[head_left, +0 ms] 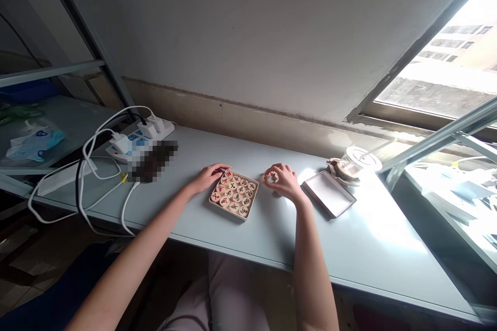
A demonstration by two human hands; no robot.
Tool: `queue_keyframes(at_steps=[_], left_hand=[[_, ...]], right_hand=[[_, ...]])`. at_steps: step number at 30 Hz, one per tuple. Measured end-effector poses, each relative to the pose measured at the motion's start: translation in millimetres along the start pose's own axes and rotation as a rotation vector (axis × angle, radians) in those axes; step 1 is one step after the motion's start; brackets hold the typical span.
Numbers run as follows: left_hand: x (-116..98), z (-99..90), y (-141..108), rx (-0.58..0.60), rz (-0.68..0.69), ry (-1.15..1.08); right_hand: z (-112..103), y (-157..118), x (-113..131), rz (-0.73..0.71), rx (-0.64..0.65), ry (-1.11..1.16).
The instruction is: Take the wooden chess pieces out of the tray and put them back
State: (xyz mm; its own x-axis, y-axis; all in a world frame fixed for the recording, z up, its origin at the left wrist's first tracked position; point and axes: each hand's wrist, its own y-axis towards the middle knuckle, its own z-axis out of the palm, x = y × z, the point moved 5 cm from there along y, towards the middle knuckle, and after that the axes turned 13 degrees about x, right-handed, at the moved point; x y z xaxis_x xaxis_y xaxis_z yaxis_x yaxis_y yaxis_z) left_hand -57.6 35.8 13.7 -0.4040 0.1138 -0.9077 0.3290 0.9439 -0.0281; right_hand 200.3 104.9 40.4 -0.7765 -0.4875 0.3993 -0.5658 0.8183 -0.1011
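A shallow square box (251,201) stands on the table, filled with rows of round wooden xiangqi pieces (236,197). Red characters mark the pieces on its left side; black ones mark the rest. My left hand (208,177) grips the box at its far left corner, fingers bent along the edge. To the right of the box, my right hand (284,180) curls its thumb and fingers round light wooden xiangqi pieces (267,177) at the tabletop. My fingers partly cover them, so their number and faces are unclear.
An upturned box lid (330,194) with a white inside lies to the right. Behind it are a clear plastic cup (359,160) and a brownish crumpled item (337,169). A power strip (134,139) with white cables and a pixelated dark patch occupy the left. A wall borders the table's back.
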Motion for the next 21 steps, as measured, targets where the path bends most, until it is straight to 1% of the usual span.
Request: queue_keyframes(at_steps=[4,6,8,10,13,15,16,18,21], left_hand=[[-0.3,0.6,0.7,-0.028,0.027,0.049],[-3.5,-3.1,-2.9,-0.104,0.047,0.143],[-7.8,-13.0,-15.2,-0.234,0.053,0.324],[-9.3,-29.3,-38.3,-0.378,0.023,0.536],[-0.2,-64.5,-87.6,-0.579,-0.104,0.756],[10.8,-88.8,-119.5,-0.655,-0.188,0.843],[16.5,-98.9,-131.5,-0.656,-0.215,0.878],[26.6,-113.7,-146.0,-0.614,-0.246,0.923],[35.4,-121.9,-149.1,-0.519,-0.254,0.948]], right_hand=[[-1.5,-1.5,-0.3,0.010,-0.029,-0.052],[1.4,0.8,6.1,-0.020,-0.026,-0.090],[6.5,4.2,14.2,-0.070,-0.018,-0.125],[11.8,7.6,20.4,-0.103,-0.027,-0.154],[16.7,11.7,24.3,-0.108,-0.081,-0.176],[18.0,13.2,26.0,-0.112,-0.114,-0.173],[18.3,13.6,27.2,-0.118,-0.123,-0.168],[18.6,13.7,29.8,-0.133,-0.125,-0.162],[18.7,13.2,32.5,-0.155,-0.120,-0.164]])
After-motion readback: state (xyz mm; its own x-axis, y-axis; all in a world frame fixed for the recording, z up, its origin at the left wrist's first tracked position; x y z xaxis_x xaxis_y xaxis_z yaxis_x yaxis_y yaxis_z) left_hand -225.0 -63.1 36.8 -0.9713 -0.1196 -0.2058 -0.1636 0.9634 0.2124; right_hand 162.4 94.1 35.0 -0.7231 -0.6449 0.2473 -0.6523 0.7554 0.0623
